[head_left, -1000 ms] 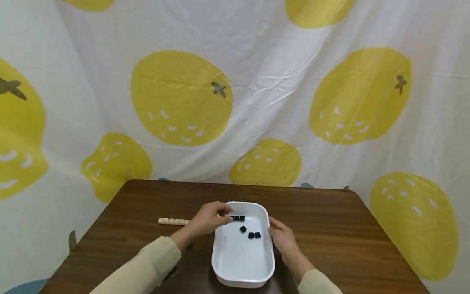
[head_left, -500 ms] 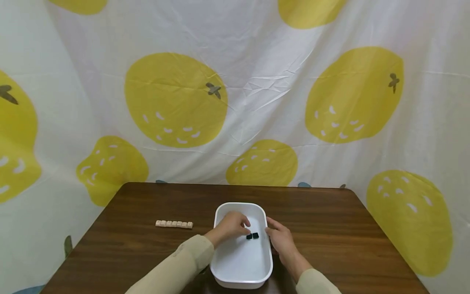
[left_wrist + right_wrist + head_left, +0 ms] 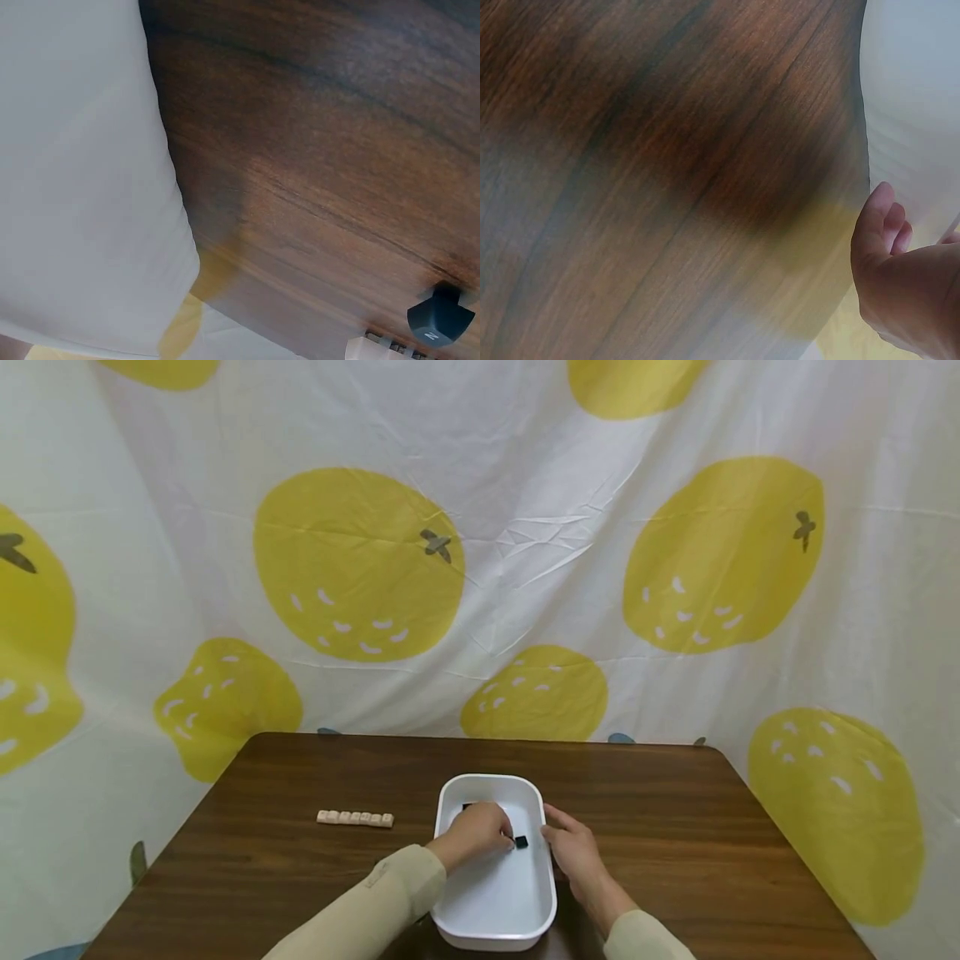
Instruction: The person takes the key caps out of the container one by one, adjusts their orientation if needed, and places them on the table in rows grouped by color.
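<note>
My left hand [image 3: 480,835] reaches down into the white tray [image 3: 501,937], its thumb and finger pinching a small black keycap that is mostly hidden behind the fingertips. Just right of those fingertips lies another black keycap [image 3: 521,842] on the tray floor. A further dark keycap [image 3: 468,806] peeks out beyond the knuckles near the tray's far left corner. Against the outside of the tray's right wall rests my right hand [image 3: 577,852], fingers and thumb touching near the rim. In the right wrist view the right hand [image 3: 900,277] lies beside the white wall.
On the dark wooden table [image 3: 285,877], left of the tray, stands a row of several ivory keycaps [image 3: 355,818]. A black keycap marked N [image 3: 441,319] sits near this row in the left wrist view. Behind the table hangs a lemon-print curtain [image 3: 525,610].
My left hand has moved from over the tray's far left edge to the keycaps in its middle, then closed on one. My right hand stays at the tray's right wall.
</note>
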Motion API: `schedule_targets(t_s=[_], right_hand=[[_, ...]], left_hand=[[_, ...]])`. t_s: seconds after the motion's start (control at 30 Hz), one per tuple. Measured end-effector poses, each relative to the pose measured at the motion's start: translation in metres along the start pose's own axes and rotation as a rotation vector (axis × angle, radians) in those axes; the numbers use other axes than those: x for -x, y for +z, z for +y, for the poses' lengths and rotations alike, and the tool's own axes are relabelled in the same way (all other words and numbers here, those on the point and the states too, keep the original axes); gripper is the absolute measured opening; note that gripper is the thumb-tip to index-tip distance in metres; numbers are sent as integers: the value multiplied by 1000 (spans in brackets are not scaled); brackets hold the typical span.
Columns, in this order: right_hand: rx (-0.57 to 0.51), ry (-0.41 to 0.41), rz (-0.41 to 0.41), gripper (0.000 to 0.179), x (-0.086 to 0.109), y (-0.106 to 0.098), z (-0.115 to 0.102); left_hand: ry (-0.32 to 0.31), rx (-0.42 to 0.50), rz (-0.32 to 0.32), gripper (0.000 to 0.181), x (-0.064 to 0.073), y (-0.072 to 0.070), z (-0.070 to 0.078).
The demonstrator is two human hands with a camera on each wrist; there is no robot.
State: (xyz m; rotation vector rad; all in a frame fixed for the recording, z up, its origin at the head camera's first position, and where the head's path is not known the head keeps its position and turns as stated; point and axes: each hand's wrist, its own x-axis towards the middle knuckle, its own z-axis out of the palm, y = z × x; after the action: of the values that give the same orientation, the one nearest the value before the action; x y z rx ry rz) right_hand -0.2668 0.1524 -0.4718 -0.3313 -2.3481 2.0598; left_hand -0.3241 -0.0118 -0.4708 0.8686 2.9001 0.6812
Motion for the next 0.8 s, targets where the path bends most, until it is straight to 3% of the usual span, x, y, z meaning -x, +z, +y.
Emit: schedule_targets(t_s=[0.13,0.23,0.4,0.63,0.8], right_hand=[[14,7,4,45,0,0,1],[18,16,4,45,0,0,0],[23,20,6,45,0,0,-1],[24,22,8,45,0,0,0],[22,25,4,45,0,0,-1]], left_hand=[[58,74,36,4,0,-3,-1],[70,184,63,3,-1,-7,-2],[4,341,70,3,-2,-14,-4],[80,333,139,21,4,-19,-8],[107,368,152,17,9,-24,-11]])
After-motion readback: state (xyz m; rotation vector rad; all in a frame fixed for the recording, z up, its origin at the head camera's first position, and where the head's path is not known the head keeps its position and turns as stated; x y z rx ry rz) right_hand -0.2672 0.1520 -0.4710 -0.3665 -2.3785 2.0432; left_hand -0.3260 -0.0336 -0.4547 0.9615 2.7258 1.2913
